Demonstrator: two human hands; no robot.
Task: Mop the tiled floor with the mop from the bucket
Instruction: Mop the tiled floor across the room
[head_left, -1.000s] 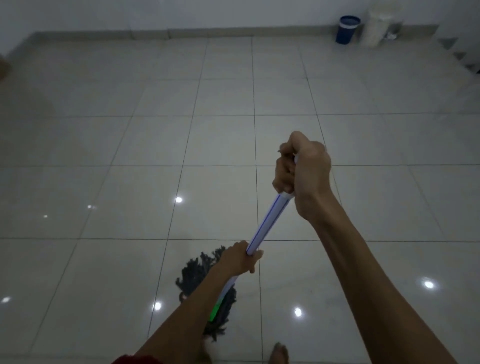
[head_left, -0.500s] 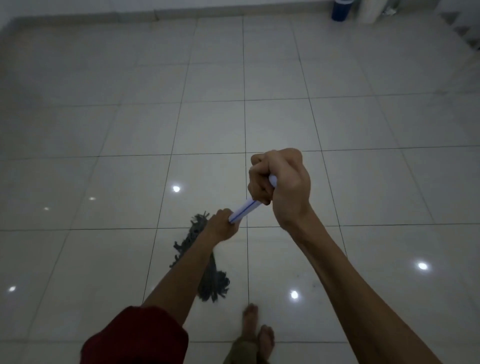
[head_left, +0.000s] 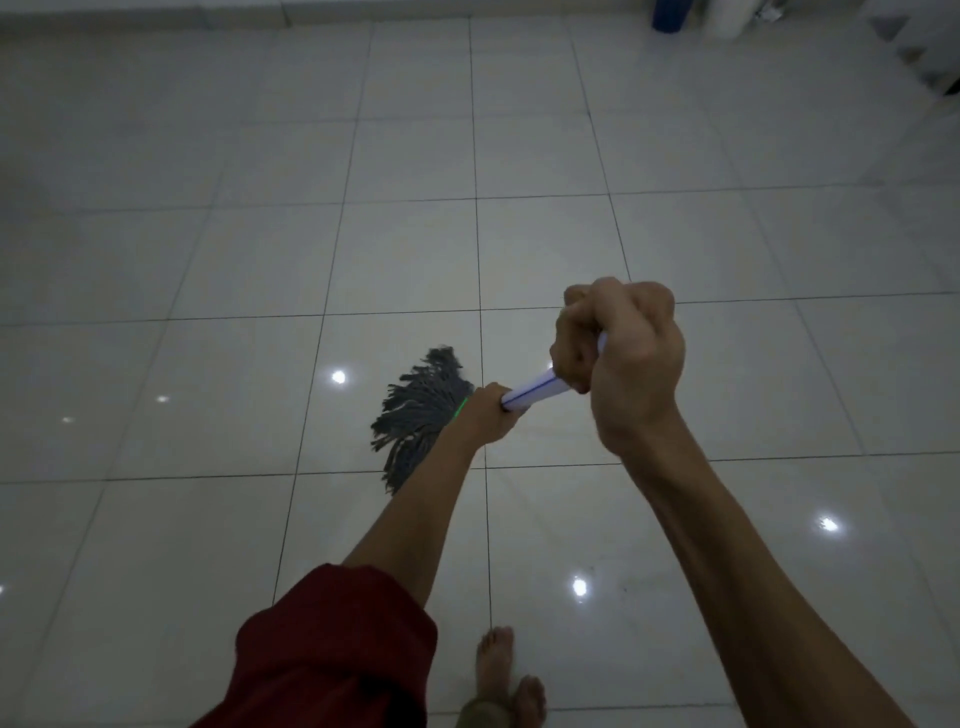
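A mop with a grey string head lies spread on the glossy white tiled floor just ahead of me. Its white handle with a thin blue line runs up toward me. My left hand grips the handle low down, close to the mop head, where a green mark shows. My right hand is closed in a fist around the top end of the handle. The blue bucket stands far off by the back wall, cut by the frame's top edge.
A white container stands beside the bucket at the back right. Steps or a white structure fill the top right corner. My bare feet are at the bottom, behind the mop. Ceiling lights glint on the tiles.
The mop head has slid forward, away from my feet, and to the right. Both hands kept their grip, the camera tilted down, and the bucket slid to the top edge.
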